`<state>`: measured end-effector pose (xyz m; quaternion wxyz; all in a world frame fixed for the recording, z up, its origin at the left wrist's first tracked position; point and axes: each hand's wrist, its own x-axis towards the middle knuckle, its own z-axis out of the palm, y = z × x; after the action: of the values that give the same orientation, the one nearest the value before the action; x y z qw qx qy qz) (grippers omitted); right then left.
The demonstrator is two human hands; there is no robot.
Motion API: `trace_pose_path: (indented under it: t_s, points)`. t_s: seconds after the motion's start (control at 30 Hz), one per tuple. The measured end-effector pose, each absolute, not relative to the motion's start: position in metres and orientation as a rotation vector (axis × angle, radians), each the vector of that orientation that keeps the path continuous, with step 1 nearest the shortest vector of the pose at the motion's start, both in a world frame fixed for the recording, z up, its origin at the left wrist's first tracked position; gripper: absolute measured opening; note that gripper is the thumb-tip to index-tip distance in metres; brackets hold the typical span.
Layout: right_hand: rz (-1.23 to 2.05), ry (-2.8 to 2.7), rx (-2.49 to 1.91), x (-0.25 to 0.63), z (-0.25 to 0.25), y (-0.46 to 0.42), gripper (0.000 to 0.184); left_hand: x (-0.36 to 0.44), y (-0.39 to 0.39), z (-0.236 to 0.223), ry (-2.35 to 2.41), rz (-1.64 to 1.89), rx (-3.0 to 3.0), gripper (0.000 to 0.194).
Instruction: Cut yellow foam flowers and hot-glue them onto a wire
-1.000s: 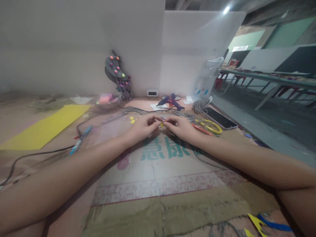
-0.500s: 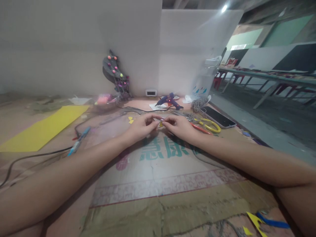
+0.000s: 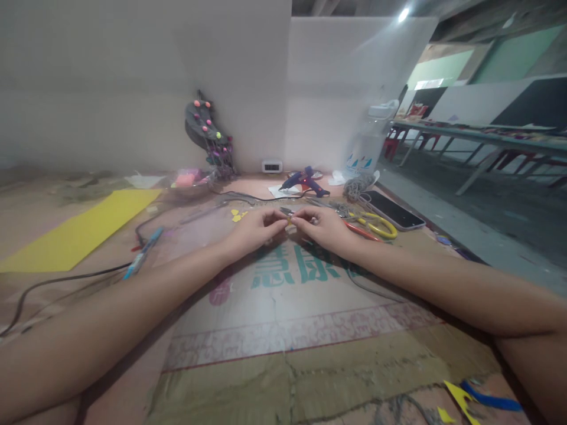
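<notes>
Both hands meet over the far part of a printed cardboard sheet (image 3: 274, 319). My left hand (image 3: 254, 230) is closed in a pinch, thumb against fingers. Close beside it, my right hand (image 3: 321, 227) pinches too, its fingertips almost touching the left ones. Between the fingertips sits a small yellow piece (image 3: 289, 221), mostly covered, so its kind is unclear. Small yellow cut-outs (image 3: 236, 216) lie just left of my left hand. Scissors with yellow handles (image 3: 381, 224) and an orange-red handle (image 3: 361, 231) rest right beyond my right hand.
A glue gun (image 3: 305, 182) stands at the back near a small digital clock (image 3: 271, 166). To the right are grey yarn (image 3: 357, 186), a phone (image 3: 392, 209) and a clear bottle (image 3: 370, 139). At left lie a yellow sheet (image 3: 84, 230), a blue pen (image 3: 144, 252) and a black cable (image 3: 66, 276).
The fingertips have drawn slightly closer together around the small yellow piece, and less of it shows. Both forearms stay nearly where they were.
</notes>
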<state>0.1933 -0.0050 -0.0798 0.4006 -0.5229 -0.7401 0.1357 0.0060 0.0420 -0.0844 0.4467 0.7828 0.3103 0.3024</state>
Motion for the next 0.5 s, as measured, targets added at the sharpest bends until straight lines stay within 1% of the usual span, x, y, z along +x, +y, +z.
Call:
trace_pose_path:
  t_s: [0.13,0.3,0.4,0.5]
  points:
    - [0.333,-1.882,-1.325,0.1940,-0.0785,-0.0051,0.021,0.0056,0.0413,-0.0834,0.802,0.765,1.964,0.024]
    - [0.334,-1.915,-1.306,0.1951,-0.0763,-0.0054,0.029,0.0060,0.0361,-0.0783,0.841,0.763,2.048,0.023]
    - [0.378,-1.876,-1.284,0.1946,-0.0771,-0.0043,0.022,0.0058,0.0338,-0.0760,0.871,0.772,2.151,0.022]
    - [0.383,-1.868,-1.292,0.1942,-0.0788,-0.0027,0.018,0.0054,0.0329,-0.0755,0.869,0.772,2.186,0.022]
